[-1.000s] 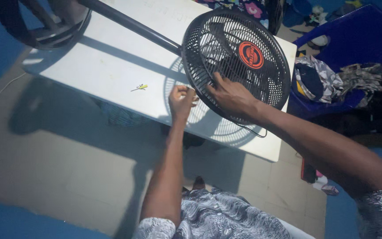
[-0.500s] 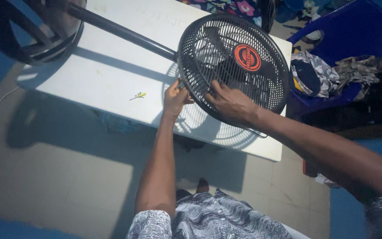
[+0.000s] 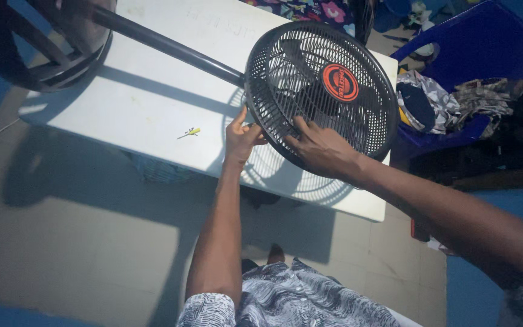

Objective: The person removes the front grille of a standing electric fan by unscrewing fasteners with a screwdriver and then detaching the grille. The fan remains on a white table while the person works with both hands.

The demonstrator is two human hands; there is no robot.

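Since the earlier frame, the left hand [image 3: 242,137] has slid up onto the rim of the fan grille [image 3: 322,91] at its 8 o'clock edge, fingers closed around the rim. The right hand [image 3: 322,151] lies at 6 o'clock, fingers spread flat on the wires. Lying on its side, the fan rests on the white counter [image 3: 146,109], with a small screwdriver [image 3: 189,132] at 9 o'clock.

White table [image 3: 122,115]: a small yellow-handled screwdriver [image 3: 190,131] lies near its front edge, left of centre. Blue plastic chair [image 3: 485,48]: stands past the table's right edge, heaped with crumpled clothes [image 3: 449,100]. Patterned floral cloth [image 3: 310,11]: beyond the far edge. Tiled floor [image 3: 80,242]: below, shadowed.
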